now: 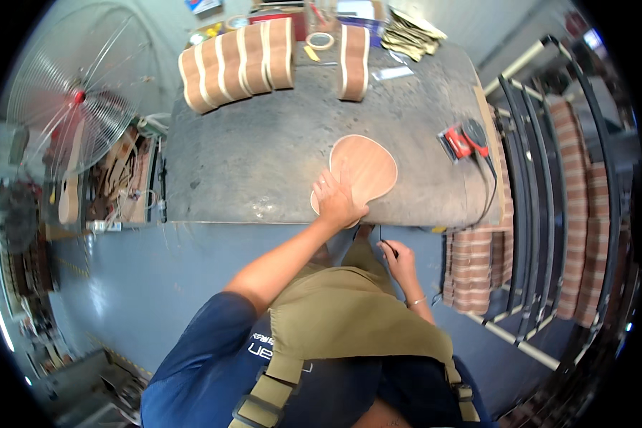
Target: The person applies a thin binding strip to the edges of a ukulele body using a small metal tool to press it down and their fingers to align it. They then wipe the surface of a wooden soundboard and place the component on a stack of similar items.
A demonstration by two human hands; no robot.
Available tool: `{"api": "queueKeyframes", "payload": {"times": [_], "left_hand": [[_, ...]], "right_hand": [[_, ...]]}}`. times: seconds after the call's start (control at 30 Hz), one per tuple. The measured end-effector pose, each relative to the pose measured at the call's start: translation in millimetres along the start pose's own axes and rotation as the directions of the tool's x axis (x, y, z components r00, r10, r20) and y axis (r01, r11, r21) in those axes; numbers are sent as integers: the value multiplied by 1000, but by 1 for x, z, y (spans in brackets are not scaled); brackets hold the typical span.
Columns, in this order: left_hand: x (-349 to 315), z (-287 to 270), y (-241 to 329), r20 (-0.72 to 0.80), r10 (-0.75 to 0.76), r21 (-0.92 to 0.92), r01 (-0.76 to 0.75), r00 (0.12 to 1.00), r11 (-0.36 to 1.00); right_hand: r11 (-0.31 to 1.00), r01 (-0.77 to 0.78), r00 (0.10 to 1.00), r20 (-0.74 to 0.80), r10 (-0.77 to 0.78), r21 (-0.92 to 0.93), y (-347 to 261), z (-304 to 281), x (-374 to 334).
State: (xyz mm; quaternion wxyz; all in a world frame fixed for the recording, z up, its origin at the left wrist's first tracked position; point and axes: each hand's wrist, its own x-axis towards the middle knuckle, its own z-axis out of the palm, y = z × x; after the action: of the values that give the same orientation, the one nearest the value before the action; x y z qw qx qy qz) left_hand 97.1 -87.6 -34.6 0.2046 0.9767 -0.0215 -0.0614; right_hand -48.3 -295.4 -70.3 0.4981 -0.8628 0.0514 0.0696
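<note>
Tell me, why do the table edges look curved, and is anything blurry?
Head view: the fisheye lens bends the worktable edges and the rack bars toward the black rim; the centre is sharp around the left hand on the pear-shaped wooden plate; soft at the edges.

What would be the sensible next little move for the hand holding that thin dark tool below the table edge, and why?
Probably bring the right hand and its thin dark tool up to the near edge of the guitar-shaped wooden panel. The left hand lies flat on the panel, pinning it to the worktable, with its near end overhanging the table edge, while the tool sits just below that end.
</note>
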Motion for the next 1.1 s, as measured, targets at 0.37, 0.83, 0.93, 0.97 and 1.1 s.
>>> {"api": "queueKeyframes", "payload": {"times": [0.37, 0.83, 0.93, 0.97, 1.1], "left_hand": [[77, -59, -68, -259, -203, -792, -88, 944, 604], [325, -48, -85, 55, -118, -974, 28, 991, -225], [338, -39, -81, 83, -111, -976, 58, 990, -211], [340, -37, -81, 91, -118, -979, 67, 989, -195], [333, -47, -81, -7, -221, -998, 7, 975, 61]], "right_hand": [[1000, -7, 999, 52, 6, 24, 14, -1, 19], [986, -167, 976, -141, 164, -11, 34, -75, 48], [984, -175, 974, -149, 171, -15, 31, -78, 49], [985, -171, 975, -149, 168, -12, 29, -78, 51], [989, -142, 978, -158, 133, -45, 23, -77, 64]]}}
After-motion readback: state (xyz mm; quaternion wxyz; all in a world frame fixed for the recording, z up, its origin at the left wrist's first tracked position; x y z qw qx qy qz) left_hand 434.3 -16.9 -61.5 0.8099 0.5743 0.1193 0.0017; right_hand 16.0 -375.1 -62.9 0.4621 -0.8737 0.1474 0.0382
